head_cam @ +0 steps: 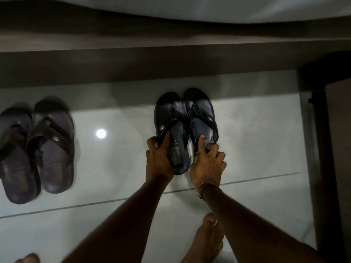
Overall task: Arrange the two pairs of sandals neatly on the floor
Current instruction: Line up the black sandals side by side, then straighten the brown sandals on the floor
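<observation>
A glossy pale tiled floor (247, 133) is spread beneath and around the hands, crossed by dark grout lines nearer the viewer than the hands. A round bright light reflection (101, 133) is seen on the tile just left of the left hand. A dark brown skirting band (133, 65) runs along the far side, beyond the hands, under a white wall (209, 8). A dark wooden frame (322, 149) stands well to the right of the right hand. Two bare feet (208, 242) are placed below the forearms.

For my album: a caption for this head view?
Left hand and right hand set black sandals together; brown pair lies apart.
</observation>
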